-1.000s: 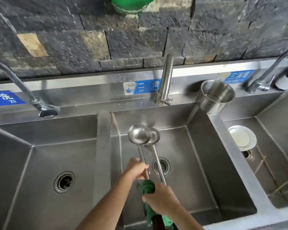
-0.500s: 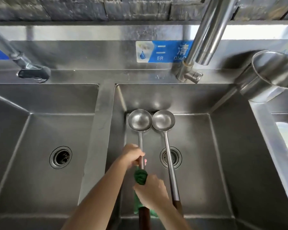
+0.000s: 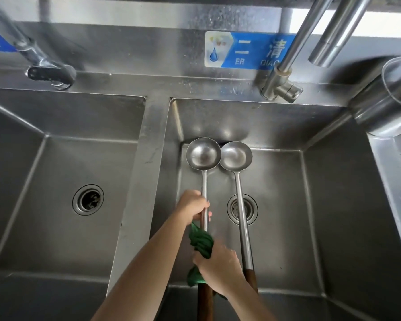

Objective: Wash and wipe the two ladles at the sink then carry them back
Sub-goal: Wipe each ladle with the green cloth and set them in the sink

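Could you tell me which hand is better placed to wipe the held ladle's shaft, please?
Probably the right hand: it grips the cloth wrapped round the ladle, just below the left hand, which grips its shaft to steady it.

Left ladle (image 3: 203, 154), right ladle (image 3: 236, 156): steel, side by side.

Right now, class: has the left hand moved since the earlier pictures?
No, not noticeably: the left hand still grips the left ladle, level with the middle basin's drain and just left of it, as before.
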`<action>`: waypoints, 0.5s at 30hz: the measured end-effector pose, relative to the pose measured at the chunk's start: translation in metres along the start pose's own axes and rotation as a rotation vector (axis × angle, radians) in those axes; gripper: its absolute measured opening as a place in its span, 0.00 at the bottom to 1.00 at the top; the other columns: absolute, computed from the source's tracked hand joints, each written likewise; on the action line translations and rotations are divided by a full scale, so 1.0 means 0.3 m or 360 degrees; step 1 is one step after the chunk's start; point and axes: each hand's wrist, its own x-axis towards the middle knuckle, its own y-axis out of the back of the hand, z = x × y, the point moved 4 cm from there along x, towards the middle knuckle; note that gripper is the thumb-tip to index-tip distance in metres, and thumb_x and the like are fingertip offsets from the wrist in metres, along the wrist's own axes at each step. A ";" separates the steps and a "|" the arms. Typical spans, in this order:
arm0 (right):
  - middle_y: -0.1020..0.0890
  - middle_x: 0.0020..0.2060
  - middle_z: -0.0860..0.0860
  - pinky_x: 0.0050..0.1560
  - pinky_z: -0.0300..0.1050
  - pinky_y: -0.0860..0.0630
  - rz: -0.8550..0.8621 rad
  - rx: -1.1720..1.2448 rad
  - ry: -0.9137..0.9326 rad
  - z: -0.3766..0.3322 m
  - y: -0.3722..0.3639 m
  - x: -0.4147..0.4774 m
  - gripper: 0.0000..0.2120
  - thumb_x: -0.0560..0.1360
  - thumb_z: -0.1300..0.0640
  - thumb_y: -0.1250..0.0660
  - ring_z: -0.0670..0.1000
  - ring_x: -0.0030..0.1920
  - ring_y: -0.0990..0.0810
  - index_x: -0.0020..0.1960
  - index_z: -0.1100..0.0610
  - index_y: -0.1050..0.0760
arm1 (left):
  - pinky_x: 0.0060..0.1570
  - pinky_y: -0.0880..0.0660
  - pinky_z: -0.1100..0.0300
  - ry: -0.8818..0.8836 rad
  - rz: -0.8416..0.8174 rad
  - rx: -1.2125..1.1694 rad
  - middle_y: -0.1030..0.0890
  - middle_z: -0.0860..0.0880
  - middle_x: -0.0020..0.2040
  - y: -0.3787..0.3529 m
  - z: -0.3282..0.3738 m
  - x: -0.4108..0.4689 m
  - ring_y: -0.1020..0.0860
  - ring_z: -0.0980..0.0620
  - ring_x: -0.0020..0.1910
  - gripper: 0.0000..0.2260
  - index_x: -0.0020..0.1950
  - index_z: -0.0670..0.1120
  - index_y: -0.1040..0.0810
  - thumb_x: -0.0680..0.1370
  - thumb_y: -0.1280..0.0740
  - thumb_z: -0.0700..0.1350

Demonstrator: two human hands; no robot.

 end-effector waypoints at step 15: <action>0.15 0.46 0.50 0.51 0.49 0.19 -0.0395 -0.0020 0.0399 -0.266 0.357 -0.342 0.13 0.74 0.41 0.33 0.50 0.46 0.15 0.50 0.50 0.22 | 0.59 0.26 0.56 -0.0704 -0.0585 0.0271 0.15 0.49 0.53 0.023 0.224 -0.407 0.18 0.54 0.49 0.20 0.58 0.45 0.19 0.81 0.40 0.59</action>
